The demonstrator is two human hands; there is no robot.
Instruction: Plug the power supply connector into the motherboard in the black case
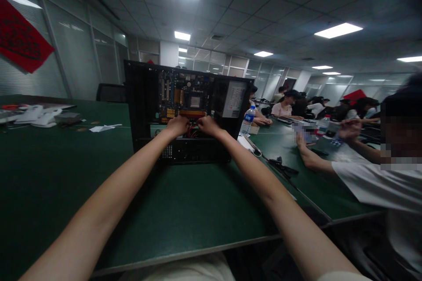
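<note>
Two bare forearms point(112, 193), cut off at the lower edge, reach across the green bench point(191, 210) into one open computer case point(198, 151) that stands upright on it. Both fists are half closed inside the case: the left hand point(178, 126) and the right hand point(209, 126) meet opposite ends of one orange-brown strip point(192, 114) at the lower part of the single motherboard point(181, 90). Their fingertips are hidden, so I cannot tell whether either one grips the strip or merely presses it. Red and dark wires point(192, 131) show between the hands, too tangled to count. One power supply point(234, 100) fills the case's upper right; its label is unreadable. Just beyond the case's right side stands one blue-capped bottle point(248, 120). On the left of the bench, white items point(42, 115) are blurred, their number unclear. At right, one co-worker point(372, 180) is cut off by the frame, two hands raised; pixelation covers whatever is near one of them.
</note>
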